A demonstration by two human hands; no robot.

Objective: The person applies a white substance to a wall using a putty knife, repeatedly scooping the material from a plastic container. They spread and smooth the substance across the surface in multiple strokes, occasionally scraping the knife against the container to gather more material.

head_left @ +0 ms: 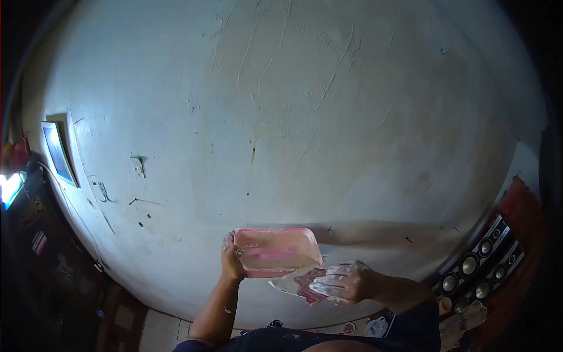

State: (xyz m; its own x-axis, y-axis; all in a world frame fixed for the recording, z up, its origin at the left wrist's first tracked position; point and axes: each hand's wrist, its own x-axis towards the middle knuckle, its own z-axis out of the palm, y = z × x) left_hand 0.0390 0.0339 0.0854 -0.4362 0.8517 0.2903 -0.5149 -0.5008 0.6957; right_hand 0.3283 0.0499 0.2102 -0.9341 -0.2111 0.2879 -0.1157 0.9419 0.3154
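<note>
My left hand [231, 258] grips the left end of a shallow pink rectangular tray [277, 251], its fingers smeared with white paste. The tray's inside faces me, coated in beige with brighter pink streaks. Just below its right corner, my right hand [345, 283], thickly covered in white paste, is closed on a flat, thin piece [302, 286] in whitish and dark pink. I cannot tell what kind of thing this piece is. Behind both hands rises a pale wall [264, 146] with ridges, cracks and patches.
Nails [409, 239] and a hook [137, 166] stick out of the wall. On the left hangs a framed picture [59, 154]. Tall speakers [468, 265] stand at the right beside a reddish cloth [519, 220]. Small items, including a clear plastic bag [376, 327], lie low in front of me.
</note>
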